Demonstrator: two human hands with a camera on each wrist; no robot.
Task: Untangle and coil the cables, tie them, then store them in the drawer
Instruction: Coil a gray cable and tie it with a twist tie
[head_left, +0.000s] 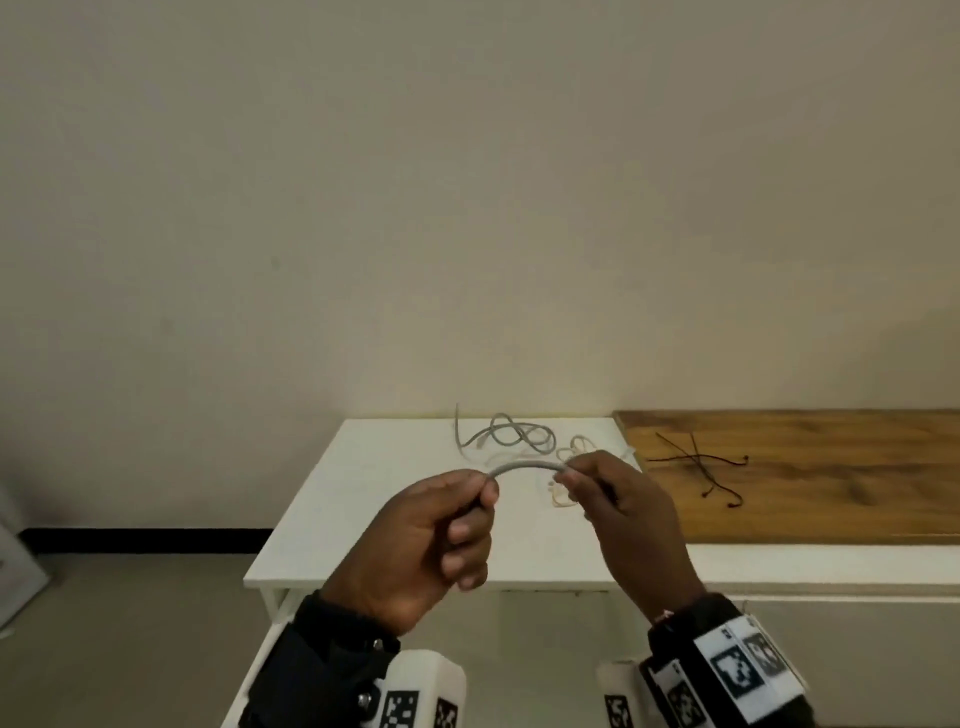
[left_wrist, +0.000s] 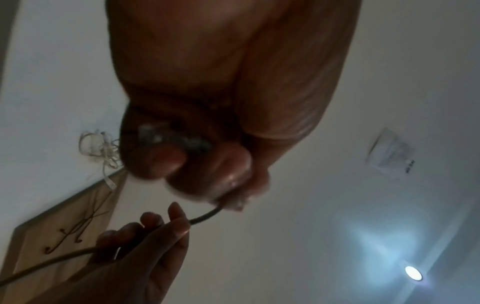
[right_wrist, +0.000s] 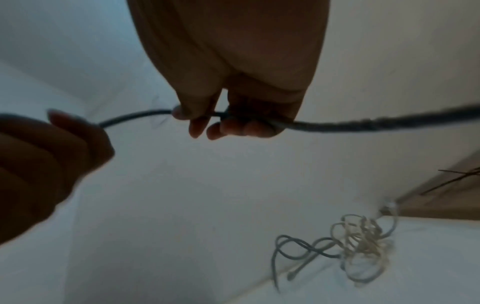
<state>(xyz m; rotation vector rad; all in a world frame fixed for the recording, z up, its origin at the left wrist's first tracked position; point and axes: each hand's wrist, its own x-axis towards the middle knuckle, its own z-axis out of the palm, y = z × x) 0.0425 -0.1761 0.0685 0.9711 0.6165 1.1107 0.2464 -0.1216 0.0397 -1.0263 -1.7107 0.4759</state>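
Both hands pinch one grey cable (head_left: 524, 466) — the left hand (head_left: 431, 540) curled round its plug end, the right hand (head_left: 618, 514) gripping a short arch along, likely to start a first loop. The other cables (head_left: 511, 435) lie tangled at the white table's (head_left: 363, 519) back edge; dark ties (head_left: 701, 462) wait on the wooden top (head_left: 831, 499).

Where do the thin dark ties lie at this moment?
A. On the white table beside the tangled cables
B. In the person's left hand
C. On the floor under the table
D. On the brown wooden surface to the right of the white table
D: the thin dark ties lie crossed on the brown wooden surface, apart from the tangled grey and cream cables on the white table.
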